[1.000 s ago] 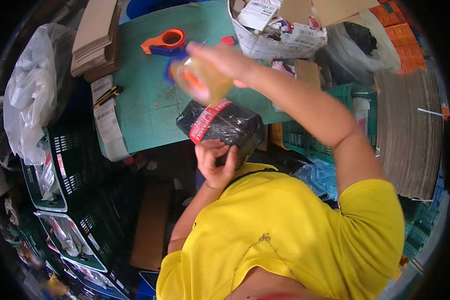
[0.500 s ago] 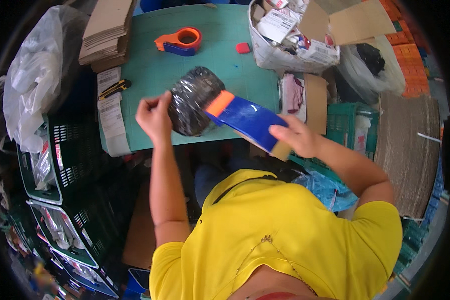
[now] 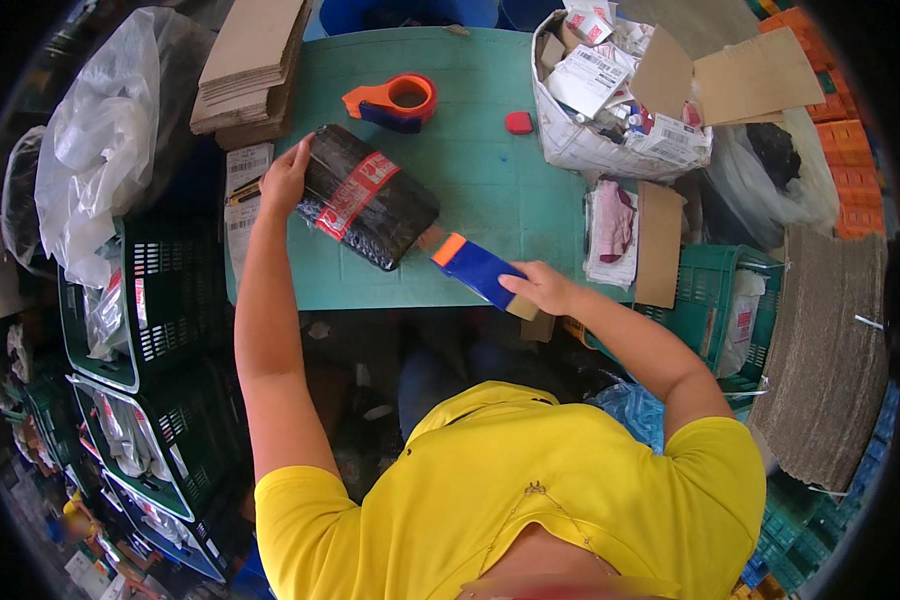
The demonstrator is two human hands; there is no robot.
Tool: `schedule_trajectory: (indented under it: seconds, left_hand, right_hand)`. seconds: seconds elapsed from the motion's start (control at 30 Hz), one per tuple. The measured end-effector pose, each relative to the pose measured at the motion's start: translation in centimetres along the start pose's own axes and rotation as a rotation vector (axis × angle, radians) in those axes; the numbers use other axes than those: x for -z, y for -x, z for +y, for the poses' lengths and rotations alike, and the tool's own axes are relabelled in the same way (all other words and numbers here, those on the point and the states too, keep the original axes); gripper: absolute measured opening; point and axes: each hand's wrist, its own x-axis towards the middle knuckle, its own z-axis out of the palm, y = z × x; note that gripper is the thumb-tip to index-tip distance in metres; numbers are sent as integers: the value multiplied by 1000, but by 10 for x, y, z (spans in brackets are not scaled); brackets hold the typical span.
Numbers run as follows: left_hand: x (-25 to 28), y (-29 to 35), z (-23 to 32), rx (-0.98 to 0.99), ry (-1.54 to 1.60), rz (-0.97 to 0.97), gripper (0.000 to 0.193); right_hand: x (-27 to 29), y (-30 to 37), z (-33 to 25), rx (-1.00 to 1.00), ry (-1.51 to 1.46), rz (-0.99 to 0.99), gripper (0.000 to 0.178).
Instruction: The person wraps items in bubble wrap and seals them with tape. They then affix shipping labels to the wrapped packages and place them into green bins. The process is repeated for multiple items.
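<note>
A black plastic-wrapped parcel (image 3: 380,205) with a red printed band across it is tilted over the near left part of the green table (image 3: 500,190). My left hand (image 3: 285,180) grips its far left corner. In my right hand (image 3: 542,288) is a blue and orange tape dispenser (image 3: 478,272), its orange end close to the parcel's near right corner. A short strip of tape (image 3: 433,238) seems to span the small gap between them. Another orange and blue tape dispenser (image 3: 395,104) lies farther back on the table.
Flattened cardboard (image 3: 250,60) and a partly hidden cutter (image 3: 244,192) are at the left. At the right stand a white bin of paper scraps (image 3: 570,140), a pink cloth (image 3: 613,222) and a green crate (image 3: 705,290). A small red object (image 3: 518,122) lies at the back.
The parcel has turned so its broad side with the red band shows. My left hand has moved away to the left and back with it; the right hand has brought the dispenser leftward.
</note>
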Motion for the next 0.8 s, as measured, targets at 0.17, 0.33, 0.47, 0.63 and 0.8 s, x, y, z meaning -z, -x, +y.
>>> schedule_trajectory:
  seconds: [0.17, 0.33, 0.47, 0.63, 0.8]
  left_hand:
    - [-75, 117, 41, -595, -504, 33, 88]
    - [-111, 137, 31, -552, -466, 266, 86]
    - [-75, 135, 54, -541, -162, 224, 78]
    - [-20, 133, 106, -120, 583, -73, 68]
    - [-15, 110, 94, -133, 689, -155, 66]
  right_hand:
    - [-2, -6, -11, 72, -107, 100, 50]
    - [35, 72, -88, 172, -103, 128, 50]
    - [85, 160, -167, 109, -169, 70, 47]
    - [107, 165, -178, -297, 158, -5, 54]
    - [36, 1, -82, -143, 212, 125, 69]
